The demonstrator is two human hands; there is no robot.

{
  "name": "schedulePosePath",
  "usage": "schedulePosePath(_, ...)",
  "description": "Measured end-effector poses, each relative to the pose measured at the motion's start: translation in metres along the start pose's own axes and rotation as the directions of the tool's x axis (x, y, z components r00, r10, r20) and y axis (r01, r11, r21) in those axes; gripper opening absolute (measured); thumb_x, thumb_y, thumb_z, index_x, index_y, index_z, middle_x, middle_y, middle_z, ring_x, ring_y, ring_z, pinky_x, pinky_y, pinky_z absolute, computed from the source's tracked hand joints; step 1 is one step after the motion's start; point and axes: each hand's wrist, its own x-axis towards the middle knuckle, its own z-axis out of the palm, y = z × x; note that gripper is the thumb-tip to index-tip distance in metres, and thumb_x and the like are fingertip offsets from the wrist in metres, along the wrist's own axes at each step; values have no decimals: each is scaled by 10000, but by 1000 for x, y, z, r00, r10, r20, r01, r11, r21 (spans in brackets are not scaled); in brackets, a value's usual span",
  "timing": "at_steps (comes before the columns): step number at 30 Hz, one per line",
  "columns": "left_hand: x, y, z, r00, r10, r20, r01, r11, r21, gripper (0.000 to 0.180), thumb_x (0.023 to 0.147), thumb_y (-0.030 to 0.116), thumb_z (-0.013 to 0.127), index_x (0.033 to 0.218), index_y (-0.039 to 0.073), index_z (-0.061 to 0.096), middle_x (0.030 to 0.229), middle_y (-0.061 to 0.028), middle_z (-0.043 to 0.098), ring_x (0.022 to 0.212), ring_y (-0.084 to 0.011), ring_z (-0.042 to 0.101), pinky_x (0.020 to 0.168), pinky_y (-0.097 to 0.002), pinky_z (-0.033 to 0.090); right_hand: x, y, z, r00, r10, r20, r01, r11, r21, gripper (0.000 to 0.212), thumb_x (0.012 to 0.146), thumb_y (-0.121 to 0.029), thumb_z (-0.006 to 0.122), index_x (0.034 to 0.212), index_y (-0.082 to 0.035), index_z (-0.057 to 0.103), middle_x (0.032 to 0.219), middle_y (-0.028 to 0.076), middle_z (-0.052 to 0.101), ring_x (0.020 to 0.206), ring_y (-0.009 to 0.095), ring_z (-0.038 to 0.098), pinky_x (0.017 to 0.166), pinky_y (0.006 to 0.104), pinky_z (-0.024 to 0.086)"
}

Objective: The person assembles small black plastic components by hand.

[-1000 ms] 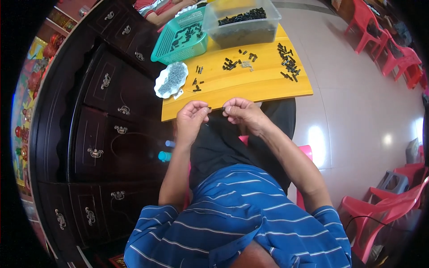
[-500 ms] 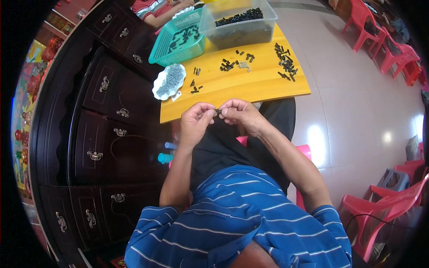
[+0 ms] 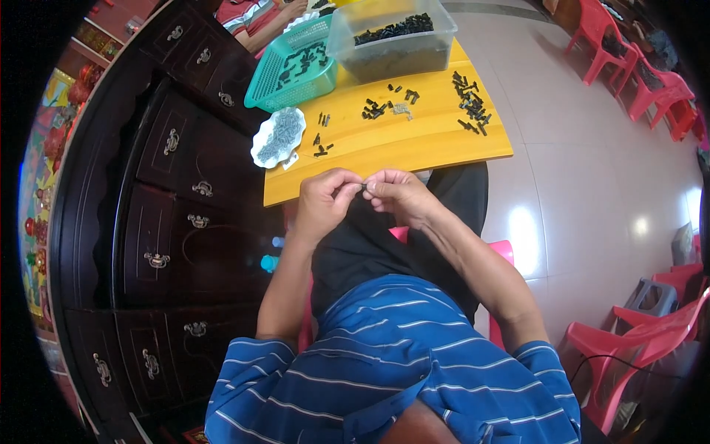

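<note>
Just in front of the table's near edge, my left hand (image 3: 329,198) and my right hand (image 3: 399,195) meet fingertip to fingertip. Between them they pinch a small black part (image 3: 363,188); most of it is hidden by the fingers. On the yellow wooden table (image 3: 421,148) lie small black parts in groups: a few at the left (image 3: 322,146), a cluster in the middle (image 3: 375,109) and a larger pile at the right (image 3: 471,103). Beside the middle cluster sits a little heap of pale metal bits (image 3: 401,110). A white scalloped dish (image 3: 260,139) holds many small silvery pieces.
At the table's back stand a green plastic basket (image 3: 260,92) and a clear plastic bin (image 3: 392,63), both with black parts inside. Another person's arm (image 3: 270,26) reaches in beyond the basket. A dark wooden cabinet (image 3: 185,244) rises close on my left. Pink plastic chairs (image 3: 643,333) stand at right.
My fingertips have closed further over the black part, so less of it shows. The left hand has turned slightly. Things on the table look unchanged.
</note>
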Motion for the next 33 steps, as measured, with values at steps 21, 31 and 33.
schedulePosePath(21,0,11,-5,989,127,81,-137,980,141,470,775,86,772,1211,8,614,1017,-122,682,869,-228,688,759,-312,545,-2,-6,-4,987,109,119,-115,992,42,166,938,-268,684,1059,-155,669,1058,3,698,940,95,636,859,277,498)
schedulePosePath(31,8,9,18,930,368,17,-332,815,476,333,725,136,763,1030,33,677,966,-108,685,874,-301,672,746,-386,544,-1,-7,-7,985,124,117,-143,975,172,164,959,-275,646,1081,-169,669,1094,-11,685,1011,113,617,908,314,475)
schedulePosePath(33,10,9,17,923,380,54,-359,806,471,311,733,133,757,1017,38,673,928,-106,684,842,-305,667,719,-392,539,0,-5,-9,987,120,108,-138,975,175,164,961,-274,641,1080,-166,669,1076,-10,684,1000,119,621,899,316,481)
